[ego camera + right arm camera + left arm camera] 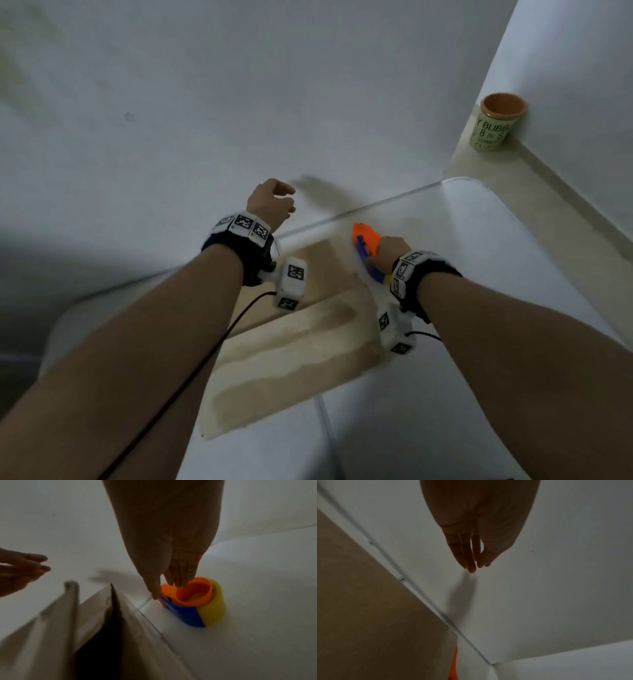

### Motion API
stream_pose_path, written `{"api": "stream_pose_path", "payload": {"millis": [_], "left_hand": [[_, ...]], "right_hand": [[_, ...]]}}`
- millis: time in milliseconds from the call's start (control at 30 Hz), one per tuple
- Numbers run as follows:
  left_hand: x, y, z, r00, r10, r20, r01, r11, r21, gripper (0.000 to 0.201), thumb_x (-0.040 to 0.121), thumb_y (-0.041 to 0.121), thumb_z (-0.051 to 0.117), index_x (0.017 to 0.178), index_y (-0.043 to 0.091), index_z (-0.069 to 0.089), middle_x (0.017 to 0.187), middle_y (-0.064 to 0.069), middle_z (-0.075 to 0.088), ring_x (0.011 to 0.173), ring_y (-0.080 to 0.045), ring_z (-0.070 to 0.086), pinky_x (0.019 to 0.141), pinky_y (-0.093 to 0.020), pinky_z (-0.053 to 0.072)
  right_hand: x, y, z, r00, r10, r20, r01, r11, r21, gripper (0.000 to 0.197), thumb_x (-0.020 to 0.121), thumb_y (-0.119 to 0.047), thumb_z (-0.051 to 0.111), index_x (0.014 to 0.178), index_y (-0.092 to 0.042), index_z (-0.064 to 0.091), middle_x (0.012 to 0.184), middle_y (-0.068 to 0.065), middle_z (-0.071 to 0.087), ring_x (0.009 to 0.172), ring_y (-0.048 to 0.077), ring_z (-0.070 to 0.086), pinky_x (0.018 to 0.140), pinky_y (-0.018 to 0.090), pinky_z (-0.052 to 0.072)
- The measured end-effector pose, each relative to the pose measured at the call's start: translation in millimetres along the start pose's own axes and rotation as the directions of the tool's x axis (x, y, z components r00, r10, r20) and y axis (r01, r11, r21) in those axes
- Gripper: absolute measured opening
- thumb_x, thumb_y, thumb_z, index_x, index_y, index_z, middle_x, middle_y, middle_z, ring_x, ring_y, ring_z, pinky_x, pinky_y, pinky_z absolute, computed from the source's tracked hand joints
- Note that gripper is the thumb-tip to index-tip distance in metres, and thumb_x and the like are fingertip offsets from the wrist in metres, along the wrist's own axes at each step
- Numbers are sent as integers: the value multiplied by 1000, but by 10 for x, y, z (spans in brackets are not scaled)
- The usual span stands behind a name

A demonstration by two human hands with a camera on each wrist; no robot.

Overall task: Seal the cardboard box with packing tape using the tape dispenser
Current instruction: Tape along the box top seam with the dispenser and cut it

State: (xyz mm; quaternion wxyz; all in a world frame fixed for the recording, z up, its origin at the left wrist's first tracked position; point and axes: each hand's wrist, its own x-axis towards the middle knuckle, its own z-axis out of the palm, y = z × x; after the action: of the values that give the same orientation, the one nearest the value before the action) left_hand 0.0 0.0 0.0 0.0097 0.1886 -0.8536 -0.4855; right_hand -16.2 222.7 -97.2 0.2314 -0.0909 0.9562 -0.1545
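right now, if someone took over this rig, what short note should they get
Left hand: free, holds nothing, raised beyond the cardboard box.
Right hand: fingers reaching onto the tape dispenser, which stands on the white table beside the box; firm grip not yet clear.
Done: box flaps mostly folded, a gap shows at the seam in the right wrist view.
Left: lift dispenser, tape the seam; no tape visibly on it.
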Motion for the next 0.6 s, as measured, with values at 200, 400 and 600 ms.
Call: {"api": "stream_pose_path", "payload": {"millis": [200,400,600], "left_hand": [[66,-140,-70,996,-88,-35,82,989,-127,19,88,-1,49,90,13,62,96,-5,63,74,-17,64,76,-29,55],[77,-234,-112,995,-94,-40,89,989,-118,21,88,-2,47,91,12,62,92,-2,63,74,-15,65,77,-29,55],[31,-167,-27,990,-137,-18,134,983,-123,23,89,-2,44,94,11,63,87,2,63,78,-16,65,83,-30,56]], "right_hand": [[21,47,133,991,48,121,-54,998,45,75,89,-26,67,150,-15,23,122,18,59,105,33,60,75,32,42],[5,200,82,955,158,251,-155,987,-31,46,89,-30,65,128,-8,55,126,13,60,117,30,56,100,35,43],[-148,121,50,924,134,358,-80,984,-162,53,96,-22,57,143,-10,37,139,13,48,128,32,46,105,38,36]]}}
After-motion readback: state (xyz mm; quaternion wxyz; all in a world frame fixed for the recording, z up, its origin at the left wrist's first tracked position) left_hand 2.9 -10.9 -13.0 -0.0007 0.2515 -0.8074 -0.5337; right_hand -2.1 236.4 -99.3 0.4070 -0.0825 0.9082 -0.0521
